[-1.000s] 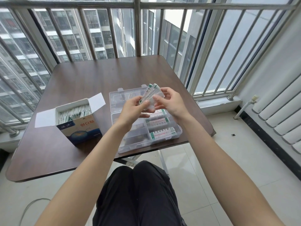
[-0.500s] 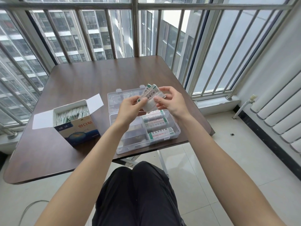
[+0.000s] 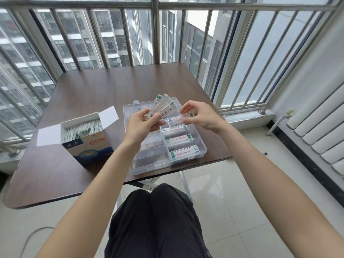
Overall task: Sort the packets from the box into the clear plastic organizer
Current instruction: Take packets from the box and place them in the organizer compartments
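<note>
Head view: left hand gripped fanned packets, right hand pinched one packet over organizer.

My knees in black trousers sit at six o'clock under the near edge of the dark brown table, whose metal legs show just beyond them on the pale tiled floor. A steel railing runs from nine round through twelve to two o'clock, with grey apartment blocks behind its bars. At three o'clock a white ribbed radiator stands against the wall with a white pipe just beside it, and a thin cable curls on the floor at eight o'clock.
</note>
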{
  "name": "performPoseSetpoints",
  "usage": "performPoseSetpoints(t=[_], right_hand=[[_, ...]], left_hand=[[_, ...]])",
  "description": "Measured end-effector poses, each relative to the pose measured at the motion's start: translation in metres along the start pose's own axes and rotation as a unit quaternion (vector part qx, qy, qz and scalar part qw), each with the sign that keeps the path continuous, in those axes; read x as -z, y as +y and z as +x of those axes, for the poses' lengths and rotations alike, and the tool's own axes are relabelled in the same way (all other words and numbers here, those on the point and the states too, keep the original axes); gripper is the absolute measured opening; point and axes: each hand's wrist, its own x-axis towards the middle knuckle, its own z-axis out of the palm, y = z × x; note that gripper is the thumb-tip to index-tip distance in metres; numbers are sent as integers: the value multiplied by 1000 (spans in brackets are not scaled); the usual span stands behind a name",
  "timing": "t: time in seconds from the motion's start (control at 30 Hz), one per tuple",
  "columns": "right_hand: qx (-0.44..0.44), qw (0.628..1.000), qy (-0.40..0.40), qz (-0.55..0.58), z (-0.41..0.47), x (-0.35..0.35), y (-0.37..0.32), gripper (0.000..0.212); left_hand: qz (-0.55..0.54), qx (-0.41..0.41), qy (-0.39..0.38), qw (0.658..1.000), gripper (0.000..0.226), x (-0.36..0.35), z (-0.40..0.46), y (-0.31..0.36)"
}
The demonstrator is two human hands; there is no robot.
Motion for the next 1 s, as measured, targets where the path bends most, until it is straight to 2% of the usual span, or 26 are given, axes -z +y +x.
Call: performPoseSetpoints(t=[0.07, 0.2, 0.27, 0.4, 0.5, 0.57, 0.6, 0.67, 0.73, 0.8, 0.83, 0.9, 1.0], right_hand=[[7, 998, -5, -67, 5, -4, -2, 22], [23, 995, -23, -90, 11, -12, -7, 14], [48, 985, -40, -158, 12, -16, -13, 10], [116, 921, -39, -371, 12, -21, -24, 8], [160, 891, -34, -423, 11, -22, -22, 12], [164, 902, -22, -399, 9, -20, -18, 14], [158, 920, 3, -359, 8, -19, -16, 14], [136, 961, 94, -223, 8, -18, -14, 12], [92, 980, 166, -60, 10, -17, -17, 11], [48, 985, 147, 82, 11, -16, -24, 13], [43, 985, 120, 112, 12, -14, -25, 17], [52, 990, 82, 106, 15, -12, -24, 19], [60, 989, 59, 124, 15, -8, -21, 11]], left_hand=[[5, 0, 2, 1000, 21, 0, 0, 0], [28, -9, 4, 1000, 17, 3, 0, -2], [37, -12, 1, 999, 16, 5, 0, -2], [52, -15, -6, 999, 20, 6, 0, -2], [68, -23, -12, 997, 23, 5, 1, -2], [87, -27, -11, 996, 23, 5, 2, -2], [100, -30, -11, 994, 22, 5, 3, -2], [127, -38, -13, 991, 18, 4, 4, -2], [153, -46, -18, 987, 16, 2, 5, -1], [180, -56, -26, 982, 15, -1, 5, 1], [191, -61, -32, 979, 15, -2, 5, 2], [206, -69, -48, 975, 13, -5, 5, 4], [216, -68, -62, 972, 12, -5, 4, 5]])
